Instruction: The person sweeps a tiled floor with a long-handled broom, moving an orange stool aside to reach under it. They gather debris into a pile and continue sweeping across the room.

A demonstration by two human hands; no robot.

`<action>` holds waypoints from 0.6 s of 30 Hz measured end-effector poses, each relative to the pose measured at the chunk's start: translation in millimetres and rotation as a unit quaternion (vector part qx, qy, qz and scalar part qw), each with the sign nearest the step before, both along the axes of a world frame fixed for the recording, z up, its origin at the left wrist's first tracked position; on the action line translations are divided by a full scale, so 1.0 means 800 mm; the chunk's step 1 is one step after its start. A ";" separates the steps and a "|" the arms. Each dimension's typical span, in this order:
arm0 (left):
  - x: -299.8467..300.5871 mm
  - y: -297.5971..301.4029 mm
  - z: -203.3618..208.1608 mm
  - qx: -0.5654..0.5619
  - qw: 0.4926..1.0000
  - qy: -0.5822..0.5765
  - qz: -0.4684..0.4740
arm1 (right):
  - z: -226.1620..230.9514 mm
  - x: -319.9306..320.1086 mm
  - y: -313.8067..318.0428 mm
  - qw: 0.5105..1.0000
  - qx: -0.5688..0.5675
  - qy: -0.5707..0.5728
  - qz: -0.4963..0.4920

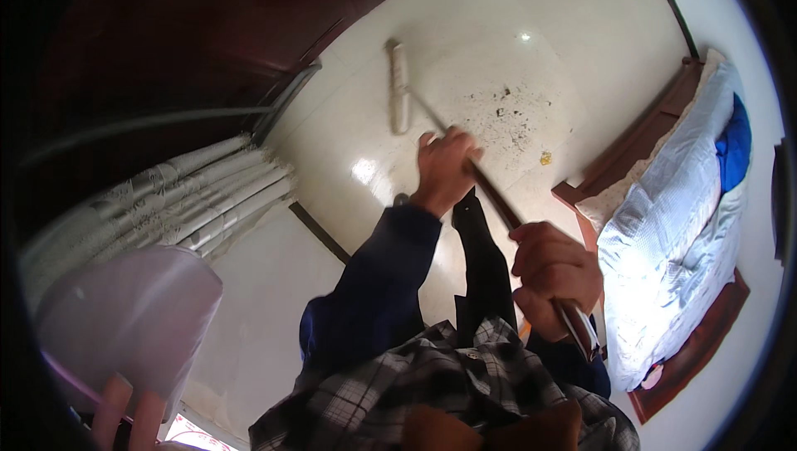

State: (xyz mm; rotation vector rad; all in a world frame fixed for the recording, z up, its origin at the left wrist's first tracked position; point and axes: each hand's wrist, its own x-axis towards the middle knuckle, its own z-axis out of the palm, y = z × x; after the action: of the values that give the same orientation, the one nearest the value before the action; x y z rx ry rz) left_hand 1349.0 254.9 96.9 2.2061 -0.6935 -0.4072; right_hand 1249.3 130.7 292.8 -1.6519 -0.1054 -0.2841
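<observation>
With both hands I hold a long broom handle [496, 194] that runs slantwise over the floor. My left hand [447, 170] is wrapped round it farther down, and my right hand [558, 275] grips it near its top end. At the far end the pale broom head [400, 90] rests on the floor, slightly blurred. To its right lies a scatter of dark crumbs and bits of dirt [513, 115]. A small yellow scrap [545, 157] lies at the near side of that dirt.
A bed with a reddish wooden frame [610, 156] and light blue bedding [672, 227] stands on the right. White patterned curtains [191, 190] and a pale pinkish chair back [133, 310] are on the left. A dark red surface [207, 28] fills the far left.
</observation>
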 end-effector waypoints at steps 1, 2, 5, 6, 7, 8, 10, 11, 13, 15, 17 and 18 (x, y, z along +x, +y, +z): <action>-0.010 0.007 -0.002 -0.001 1.000 -0.013 0.003 | -0.004 -0.008 -0.007 1.000 0.018 0.001 0.006; -0.016 0.029 -0.001 0.068 0.997 -0.025 0.011 | -0.012 -0.009 -0.007 0.998 0.068 0.014 0.001; -0.047 0.098 -0.123 0.109 0.989 0.055 0.079 | -0.078 -0.009 -0.017 0.990 0.092 0.074 0.073; -0.067 0.126 -0.155 0.103 0.981 0.098 0.131 | -0.107 -0.007 -0.016 0.986 0.115 0.072 0.094; -0.076 0.123 -0.170 0.058 0.973 0.162 0.156 | -0.123 -0.004 -0.020 0.985 0.123 0.075 0.097; -0.077 0.087 -0.153 0.096 0.982 0.126 0.106 | -0.129 -0.008 -0.036 0.985 0.111 0.086 0.102; -0.073 0.016 -0.111 0.170 0.985 0.031 0.007 | -0.114 -0.015 -0.081 0.991 0.066 0.082 0.087; -0.071 -0.021 -0.099 0.155 0.986 0.024 -0.053 | -0.103 -0.020 -0.104 0.991 0.044 0.083 0.090; -0.076 -0.116 -0.109 0.005 1.000 -0.002 0.028 | -0.070 -0.022 -0.152 0.996 -0.018 0.071 0.043; -0.066 -0.166 -0.098 -0.033 0.998 0.041 0.031 | -0.069 -0.023 -0.179 0.995 -0.048 0.061 0.059; -0.056 -0.208 -0.075 -0.048 0.996 0.076 -0.003 | -0.051 -0.025 -0.191 0.994 -0.084 0.043 0.061; -0.051 -0.222 -0.058 -0.055 0.996 0.073 -0.011 | -0.040 -0.026 -0.192 0.995 -0.087 0.020 0.054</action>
State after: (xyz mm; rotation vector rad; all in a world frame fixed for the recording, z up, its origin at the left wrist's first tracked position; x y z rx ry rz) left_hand 1308.1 77.5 50.2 2.0453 -0.6469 -0.5232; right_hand 1228.3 -22.6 261.1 -1.8177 -0.1925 -0.1620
